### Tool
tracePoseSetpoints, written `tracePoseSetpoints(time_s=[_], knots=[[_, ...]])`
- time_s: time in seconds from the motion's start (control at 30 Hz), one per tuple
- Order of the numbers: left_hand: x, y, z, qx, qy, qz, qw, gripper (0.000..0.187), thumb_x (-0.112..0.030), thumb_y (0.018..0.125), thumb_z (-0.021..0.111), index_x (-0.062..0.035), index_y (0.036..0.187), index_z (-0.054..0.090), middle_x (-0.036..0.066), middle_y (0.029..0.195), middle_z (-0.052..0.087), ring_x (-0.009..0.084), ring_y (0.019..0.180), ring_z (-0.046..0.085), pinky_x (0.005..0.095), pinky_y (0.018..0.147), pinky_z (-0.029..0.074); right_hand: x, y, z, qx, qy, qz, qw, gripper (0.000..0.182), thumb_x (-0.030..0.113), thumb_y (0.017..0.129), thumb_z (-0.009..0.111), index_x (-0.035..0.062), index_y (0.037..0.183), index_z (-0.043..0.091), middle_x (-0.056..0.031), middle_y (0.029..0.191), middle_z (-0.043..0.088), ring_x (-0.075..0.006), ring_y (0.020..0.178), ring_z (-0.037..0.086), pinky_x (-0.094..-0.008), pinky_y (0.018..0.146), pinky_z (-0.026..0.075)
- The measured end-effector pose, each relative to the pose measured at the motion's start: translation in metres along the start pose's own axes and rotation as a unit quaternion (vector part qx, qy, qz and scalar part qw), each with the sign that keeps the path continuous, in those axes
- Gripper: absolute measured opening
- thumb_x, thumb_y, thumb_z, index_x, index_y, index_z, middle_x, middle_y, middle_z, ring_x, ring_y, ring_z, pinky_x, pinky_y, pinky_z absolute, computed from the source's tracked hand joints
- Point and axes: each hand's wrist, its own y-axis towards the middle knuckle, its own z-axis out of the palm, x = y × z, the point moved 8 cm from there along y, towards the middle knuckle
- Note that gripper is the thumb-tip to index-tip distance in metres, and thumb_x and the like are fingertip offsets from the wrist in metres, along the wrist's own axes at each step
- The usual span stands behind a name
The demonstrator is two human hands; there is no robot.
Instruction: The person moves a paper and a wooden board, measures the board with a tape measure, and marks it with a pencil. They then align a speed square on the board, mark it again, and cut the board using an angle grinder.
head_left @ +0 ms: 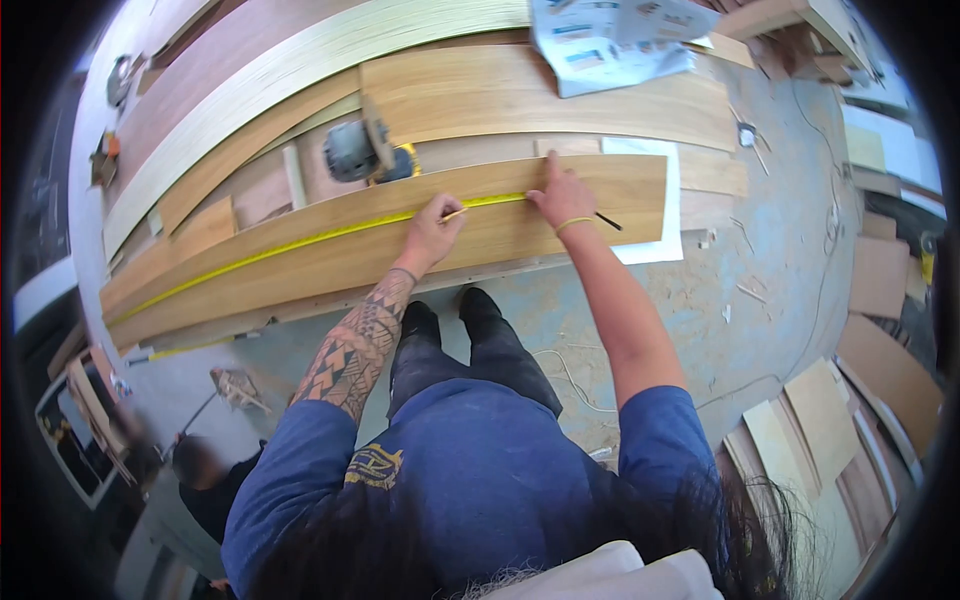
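Observation:
A long wood-grain plank [350, 255] lies across in front of me, with a yellow tape measure [300, 240] stretched along it from the far left end. My left hand [432, 232] is closed on a pencil [453, 214], its tip side by the tape. My right hand [562, 195] grips the tape at its right, thumb against the blade and index finger reaching to the plank's far edge. Whether the tape's case is under that palm is hidden. A dark thin stick [608, 221] lies beside my right wrist on the plank.
A power tool [352, 150] with a disc stands just beyond the plank. Printed paper [615, 40] rests on more boards [450, 90] behind. A person [205, 480] is at the lower left. Stacked panels [820, 420] lie right; a cable [575, 380] crosses the floor.

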Motion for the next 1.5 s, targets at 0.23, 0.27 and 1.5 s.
tracePoseSetpoints(time_s=[0.23, 0.27, 1.5], knots=[[-0.003, 0.006, -0.002, -0.005, 0.045, -0.027, 0.999, 0.014, -0.013, 0.095, 0.071, -0.0044, 0.104, 0.063, 0.004, 0.088, 0.069, 0.0130, 0.082, 0.065, 0.0309, 0.077, 0.055, 0.003, -0.002, -0.011, 0.025, 0.054, -0.003, 0.998, 0.080, 0.052, 0.086, 0.082, 0.0164, 0.147, 0.044, -0.0176, 0.110, 0.073, -0.0361, 0.097, 0.075, -0.0486, 0.079, 0.061], [-0.005, 0.006, -0.002, -0.004, 0.046, -0.025, 0.999, 0.014, -0.013, 0.095, 0.071, -0.0044, 0.104, 0.063, 0.004, 0.088, 0.069, 0.0130, 0.082, 0.065, 0.0309, 0.077, 0.055, 0.002, 0.000, -0.009, 0.037, 0.058, -0.005, 0.998, 0.074, 0.052, 0.086, 0.082, 0.0151, 0.140, 0.048, -0.0180, 0.106, 0.072, -0.0375, 0.096, 0.075, -0.0492, 0.079, 0.061], [0.057, -0.120, -0.017, -0.047, 0.004, -0.122, 0.991, 0.011, -0.009, 0.093, 0.069, -0.0023, 0.101, 0.066, 0.004, 0.089, 0.067, 0.0123, 0.086, 0.063, 0.0289, 0.081, 0.053, -0.017, -0.042, 0.052, -0.068, 0.021, -0.041, 0.997, 0.065, 0.052, 0.088, 0.078, 0.0102, 0.132, 0.054, -0.0084, 0.107, 0.068, -0.0290, 0.101, 0.069, -0.0456, 0.080, 0.054]])
